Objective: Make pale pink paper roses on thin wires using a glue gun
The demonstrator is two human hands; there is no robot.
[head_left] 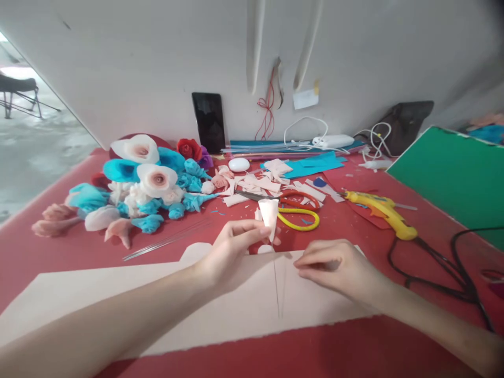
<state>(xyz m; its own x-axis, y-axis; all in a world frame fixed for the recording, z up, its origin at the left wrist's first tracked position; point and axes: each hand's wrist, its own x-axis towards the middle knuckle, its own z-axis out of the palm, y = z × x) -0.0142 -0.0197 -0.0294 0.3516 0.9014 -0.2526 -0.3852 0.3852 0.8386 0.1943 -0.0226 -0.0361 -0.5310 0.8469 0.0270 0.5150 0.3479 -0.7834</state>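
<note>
My left hand (236,239) pinches a small pale paper flower bud (269,214), a cone wider at the top. A thin wire stem (276,286) hangs down from its base. To the right, my right hand (331,260) is apart from the bud, its thumb and fingertips drawn together; whether anything is between them is too small to make out. Under both hands lies a long pale sheet of crepe paper (220,315). Scissors with one red and one yellow handle (305,226) rest just behind the bud.
Finished paper flowers (142,184) are heaped at the left, near loose wires (157,244). Pale paper scraps (260,184) and blue paper (315,165) lie behind. A yellow glue gun (378,210) with a black cord and a green board (452,178) are at right. A phone (208,121) leans against the wall.
</note>
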